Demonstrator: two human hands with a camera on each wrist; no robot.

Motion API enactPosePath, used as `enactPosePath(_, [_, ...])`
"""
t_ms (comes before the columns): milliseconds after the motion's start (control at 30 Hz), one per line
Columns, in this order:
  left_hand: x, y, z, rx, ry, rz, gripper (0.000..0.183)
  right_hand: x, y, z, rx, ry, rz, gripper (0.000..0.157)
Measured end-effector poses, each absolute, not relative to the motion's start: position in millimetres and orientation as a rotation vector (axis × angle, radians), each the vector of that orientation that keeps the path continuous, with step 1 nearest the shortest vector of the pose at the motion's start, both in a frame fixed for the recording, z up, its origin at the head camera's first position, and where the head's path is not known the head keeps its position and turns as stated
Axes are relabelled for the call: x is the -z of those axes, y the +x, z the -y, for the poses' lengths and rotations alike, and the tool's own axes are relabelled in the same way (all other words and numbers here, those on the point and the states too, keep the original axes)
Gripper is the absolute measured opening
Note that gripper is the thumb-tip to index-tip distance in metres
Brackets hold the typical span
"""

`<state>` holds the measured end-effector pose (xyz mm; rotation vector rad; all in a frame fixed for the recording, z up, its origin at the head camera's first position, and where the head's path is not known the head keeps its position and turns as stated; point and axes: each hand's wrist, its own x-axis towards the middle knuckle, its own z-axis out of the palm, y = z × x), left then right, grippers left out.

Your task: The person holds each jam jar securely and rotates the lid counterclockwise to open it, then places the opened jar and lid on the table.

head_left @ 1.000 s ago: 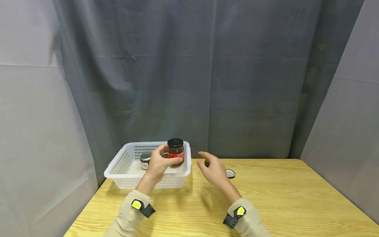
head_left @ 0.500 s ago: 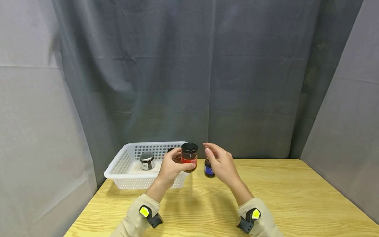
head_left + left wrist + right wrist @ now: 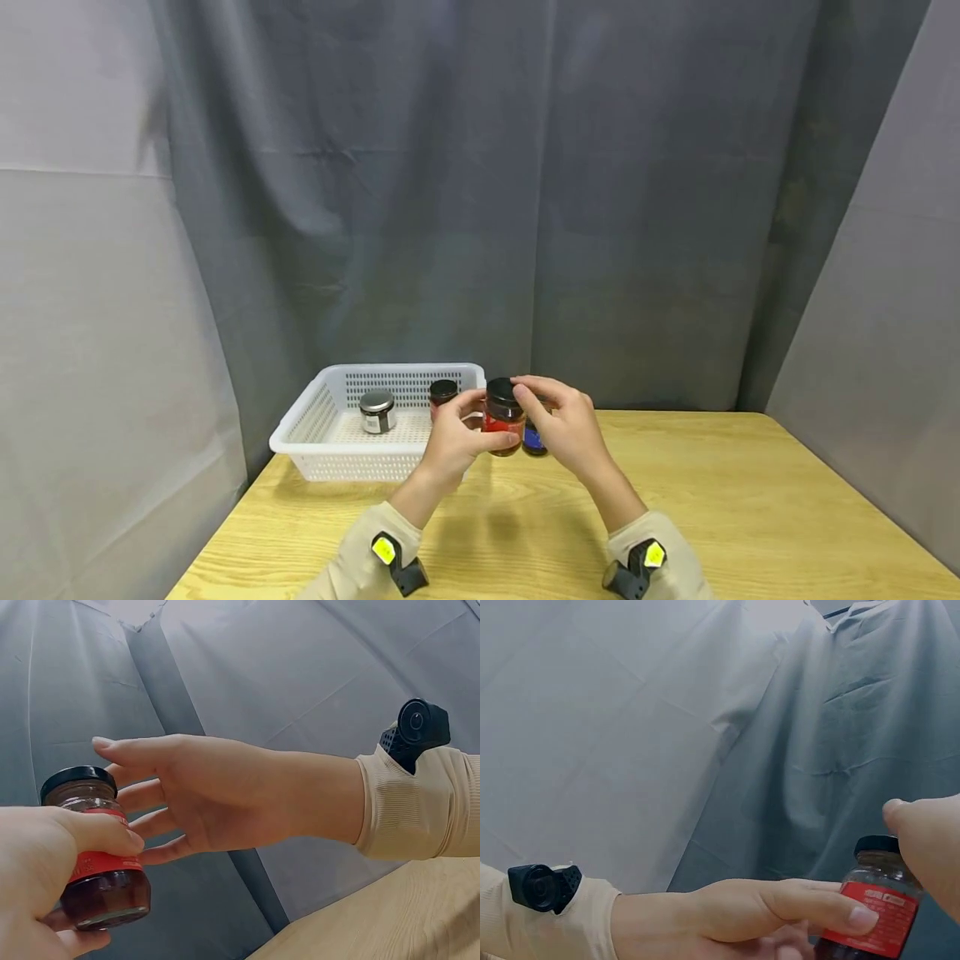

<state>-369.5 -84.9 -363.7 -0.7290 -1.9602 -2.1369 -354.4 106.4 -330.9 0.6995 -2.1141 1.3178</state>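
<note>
In the head view, my left hand (image 3: 450, 442) grips a glass jar (image 3: 112, 896) with a red label and dark red contents. The jar is held up over the table, in front of the basket's right end, its black lid (image 3: 501, 392) on top. My right hand (image 3: 566, 421) is at the lid's right side, thumb toward it and fingers reaching behind. In the left wrist view, the right hand's fingers are fairly straight and its thumb is above the lid level; contact is unclear. A blue-labelled jar (image 3: 534, 440) stands on the table behind, partly hidden by the hands.
A white plastic basket (image 3: 341, 460) stands at the back left of the wooden table (image 3: 720, 500). Inside are a jar with a silver lid (image 3: 377, 412) and a black-lidded jar (image 3: 443, 390), partly covered by my left hand. Grey curtains (image 3: 637, 250) surround the table.
My left hand has carried the red-labelled jar from over the basket rightward and nearer. My right hand has come away from the blue-labelled jar's area up to the held jar's lid.
</note>
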Motion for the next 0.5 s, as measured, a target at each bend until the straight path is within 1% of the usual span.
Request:
enactPosePath(100, [366.1, -369.9, 83.7, 2.159, -0.736, 1.955, 0.065, 333.3, -352.9, -104.4, -1.336, 0.696, 2.137, 0.033])
enactPosePath(267, [367.3, -370.8, 82.1, 2.192, -0.743, 1.932, 0.056, 333.6, -350.4, -100.9, -1.367, 0.666, 2.151, 0.040])
enactPosePath(500, [366.8, -369.0, 83.3, 2.201, -0.772, 1.931, 0.049, 333.5, -350.9, -96.9, -1.395, 0.638, 2.125, 0.038])
